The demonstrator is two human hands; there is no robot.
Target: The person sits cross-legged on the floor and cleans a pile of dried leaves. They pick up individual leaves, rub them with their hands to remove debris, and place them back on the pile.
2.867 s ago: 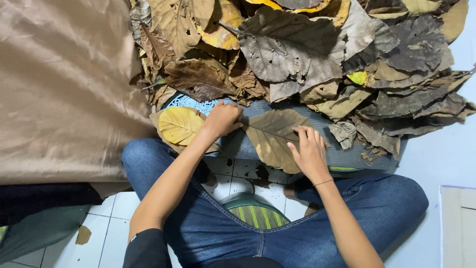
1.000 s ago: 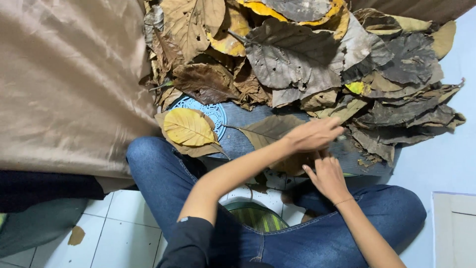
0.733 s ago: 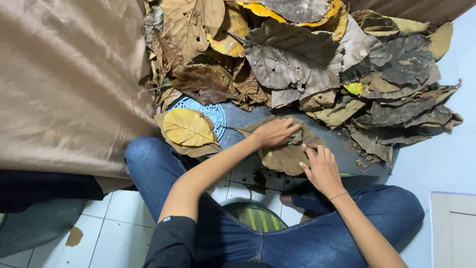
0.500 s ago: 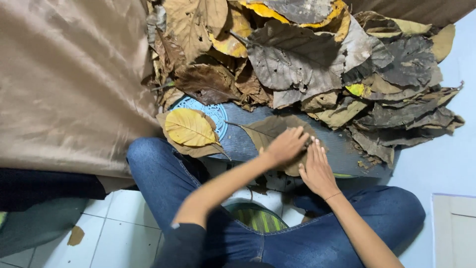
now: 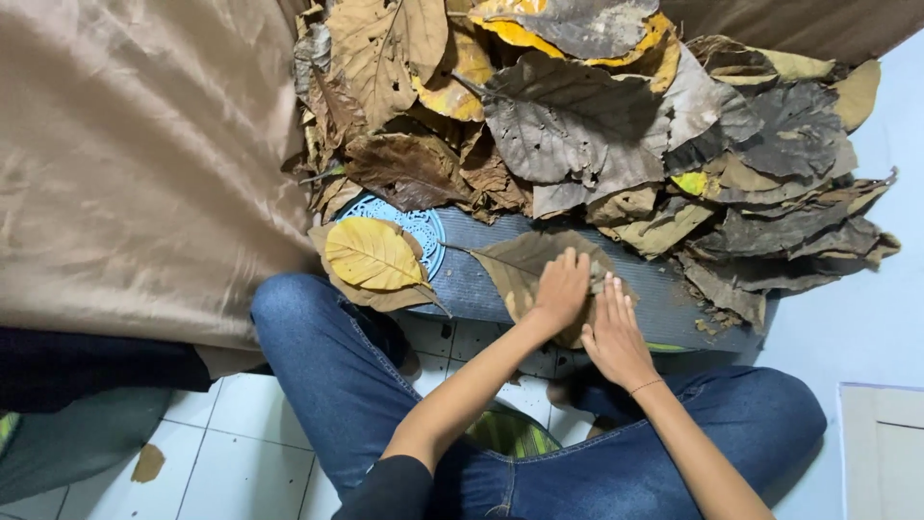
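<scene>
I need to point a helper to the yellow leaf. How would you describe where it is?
Start at the big pile of dry leaves, then drop to its lower left edge by the tan cloth. The yellow leaf lies there above the knee, left of both hands: the only smooth, bright yellow one among browns and greys.

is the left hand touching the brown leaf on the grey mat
Touching. The head view shows the left hand lying flat on the brown leaf, fingers spread over its surface, with the right hand pressing beside it on the grey mat.

leaf pile (image 5: pixel 597 125) behind mat (image 5: pixel 664 303), cloth (image 5: pixel 144 164) left
</scene>
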